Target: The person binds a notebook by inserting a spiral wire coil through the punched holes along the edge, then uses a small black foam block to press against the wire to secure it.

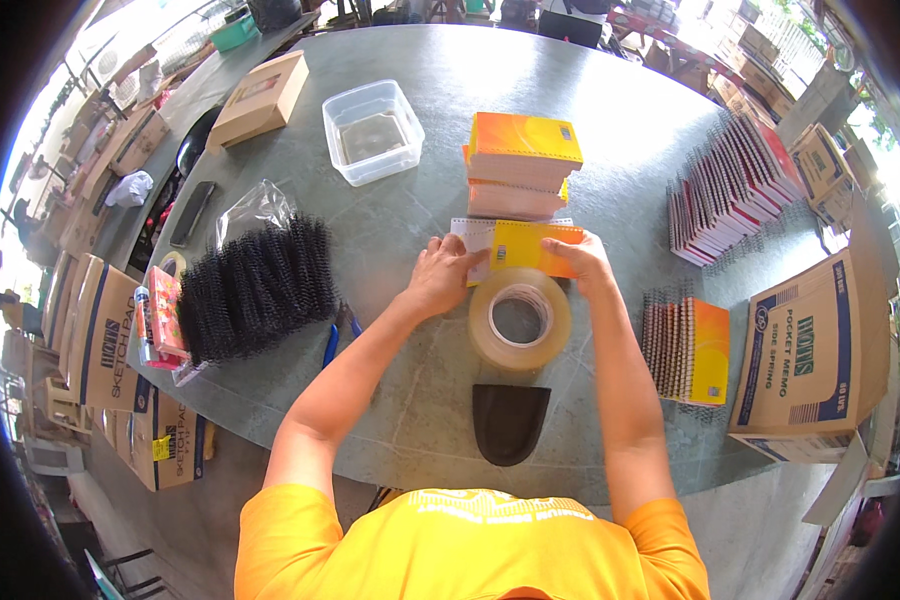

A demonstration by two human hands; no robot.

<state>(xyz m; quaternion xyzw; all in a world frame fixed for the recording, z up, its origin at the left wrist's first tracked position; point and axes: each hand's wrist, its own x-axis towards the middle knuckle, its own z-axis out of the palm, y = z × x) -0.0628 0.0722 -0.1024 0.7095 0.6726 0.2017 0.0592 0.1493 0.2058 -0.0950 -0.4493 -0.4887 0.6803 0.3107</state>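
In front of me lies a small memo pad with a yellow-orange cover and white punched sheets showing at its left. My right hand grips the cover's right end, thumb on top. At the left, my left hand has its fingers closed at the edge of the white sheets, its thumb reaching toward the cover. Just below the pad is a big roll of clear tape. Behind it rises a stack of unbound, punched pads with orange covers.
Black spiral coils and blue-handled pliers lie left. A clear plastic tub stands farther back. Spiral-bound notebooks, red-covered notebooks and a cardboard box are right. A black rounded pad lies near me.
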